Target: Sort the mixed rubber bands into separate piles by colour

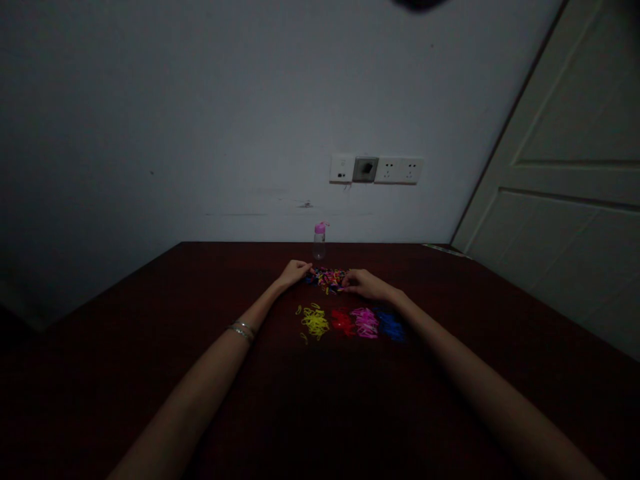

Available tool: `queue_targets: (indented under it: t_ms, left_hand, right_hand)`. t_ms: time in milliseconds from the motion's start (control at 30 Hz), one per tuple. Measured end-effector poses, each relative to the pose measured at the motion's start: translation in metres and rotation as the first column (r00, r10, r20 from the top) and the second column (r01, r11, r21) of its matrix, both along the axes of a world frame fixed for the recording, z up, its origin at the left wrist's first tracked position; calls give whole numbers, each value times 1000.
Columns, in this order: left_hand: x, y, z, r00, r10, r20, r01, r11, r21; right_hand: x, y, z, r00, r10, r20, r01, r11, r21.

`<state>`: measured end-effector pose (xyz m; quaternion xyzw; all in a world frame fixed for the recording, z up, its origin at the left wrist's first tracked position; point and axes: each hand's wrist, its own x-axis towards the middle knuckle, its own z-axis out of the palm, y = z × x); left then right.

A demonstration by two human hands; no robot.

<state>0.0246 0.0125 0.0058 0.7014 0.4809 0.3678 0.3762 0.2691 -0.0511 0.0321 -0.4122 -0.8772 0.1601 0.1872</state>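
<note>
A heap of mixed-colour rubber bands (pixel 329 278) lies on the dark red table between my hands. My left hand (pixel 295 272) is at the heap's left edge, fingertips pinched together; whether a band is between them is too small to see. From the right, my right hand (pixel 367 285) reaches into the heap with curled fingers, and what they hold, if anything, is hidden. Nearer to me lie sorted piles side by side: yellow bands (pixel 315 322), red bands (pixel 343 322), pink bands (pixel 367 323) and blue bands (pixel 392 326). A few yellow bands lie loose beside their pile.
Behind the heap stands a clear bottle with a pink lid (pixel 319 241). The table (pixel 240 267) meets a pale wall carrying a row of sockets (pixel 399 171). A panelled door (pixel 565 180) stands on the right. The light is dim.
</note>
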Motion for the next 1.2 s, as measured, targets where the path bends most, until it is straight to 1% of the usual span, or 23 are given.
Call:
queue_targets:
  t_ms: [133, 267, 367, 467, 533, 600, 667, 733, 800, 900, 1033, 1200]
  left_hand:
    - [0, 1, 0, 1000, -12, -3, 12, 1000, -1]
    - [1, -3, 3, 1000, -1, -14, 1, 1000, -5]
    - [5, -10, 11, 1000, 11, -6, -11, 1000, -6]
    - [13, -18, 24, 999, 18, 33, -18, 1000, 0]
    - [23, -24, 34, 997, -36, 69, 37, 999, -4]
    - [34, -32, 42, 985, -157, 76, 159, 987, -26]
    - [45, -39, 47, 957, -282, 72, 286, 957, -55]
    - [55, -45, 48, 934, -347, 86, 354, 932, -77]
    - [62, -48, 48, 923, -363, 127, 375, 923, -88]
    - [65, -50, 46, 922, -350, 168, 369, 924, -103]
    - [62, -48, 46, 941, -303, 149, 320, 941, -106]
    - [61, -47, 44, 937, -322, 135, 336, 936, -107]
  right_hand:
    - [-1, 0, 3, 1000, 7, 25, -6, 1000, -5]
    - [3, 0, 10, 999, -29, -27, 28, 999, -47]
    - [8, 0, 17, 992, -44, -116, 37, 997, -63]
    - [11, 0, 24, 974, -48, -222, 28, 995, -92]
    - [13, -1, 29, 957, -52, -284, 18, 992, -122]
    - [13, -3, 33, 943, -60, -327, 9, 988, -154]
    - [11, -5, 37, 935, -70, -349, 5, 983, -181]
    - [9, -8, 41, 932, -70, -356, -1, 981, -196]
    - [8, -10, 44, 931, -62, -361, -14, 979, -204]
    - [7, -11, 46, 928, -47, -370, -36, 977, -212]
    - [8, -11, 48, 932, -35, -361, -44, 977, -209]
    - [10, -11, 49, 938, -34, -344, -38, 979, -202]
